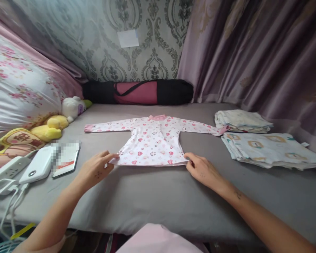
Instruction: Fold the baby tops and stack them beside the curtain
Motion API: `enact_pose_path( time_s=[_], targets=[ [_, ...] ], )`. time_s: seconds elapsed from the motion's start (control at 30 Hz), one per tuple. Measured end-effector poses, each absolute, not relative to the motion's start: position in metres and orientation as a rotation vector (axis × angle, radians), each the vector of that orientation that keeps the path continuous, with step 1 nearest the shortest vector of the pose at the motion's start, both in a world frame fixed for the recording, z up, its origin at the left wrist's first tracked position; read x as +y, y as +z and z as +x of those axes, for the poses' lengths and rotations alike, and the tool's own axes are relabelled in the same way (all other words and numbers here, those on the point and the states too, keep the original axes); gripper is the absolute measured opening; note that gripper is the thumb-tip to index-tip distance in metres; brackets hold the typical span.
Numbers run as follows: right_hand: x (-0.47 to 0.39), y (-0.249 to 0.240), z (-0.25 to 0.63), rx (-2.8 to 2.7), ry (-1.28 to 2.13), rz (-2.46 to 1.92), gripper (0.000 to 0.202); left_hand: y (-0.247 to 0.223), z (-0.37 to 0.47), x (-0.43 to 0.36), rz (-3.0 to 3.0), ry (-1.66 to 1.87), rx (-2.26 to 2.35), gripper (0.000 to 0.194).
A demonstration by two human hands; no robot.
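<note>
A small white long-sleeved shirt with pink hearts, flowers and pink cuffs lies spread on the grey bed sheet, its collar away from me. My left hand pinches the left corner of its hem. At the opposite hem corner, my right hand grips the fabric between thumb and fingers. The hem is drawn out straight between both hands. The right cuff reaches the folded cloths at the right.
Two stacks of folded cloths, one farther back and one nearer, lie right. Left are a phone, a white power bank, a power strip and plush toys. A black-and-pink roll bag lies along the wall.
</note>
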State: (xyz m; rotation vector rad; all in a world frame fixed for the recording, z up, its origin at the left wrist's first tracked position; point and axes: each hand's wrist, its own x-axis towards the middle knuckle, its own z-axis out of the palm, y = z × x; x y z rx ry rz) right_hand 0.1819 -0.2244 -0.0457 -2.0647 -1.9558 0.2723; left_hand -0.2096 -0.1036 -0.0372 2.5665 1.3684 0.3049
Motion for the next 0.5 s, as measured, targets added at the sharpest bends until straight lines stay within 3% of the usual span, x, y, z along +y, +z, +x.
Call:
enact_pose_path(
  time_s=[0.3,0.5],
  targets=[
    [-0.234,-0.050,0.180,-2.089,0.265,-2.096,0.028,-0.038,-0.217,-0.081,2.353,-0.032,1.290,0.038],
    [-0.230,-0.052,0.169,-2.014,0.213,-2.150,0.017,0.003,-0.171,-0.050,2.304,-0.213,1.054,0.043]
  ],
)
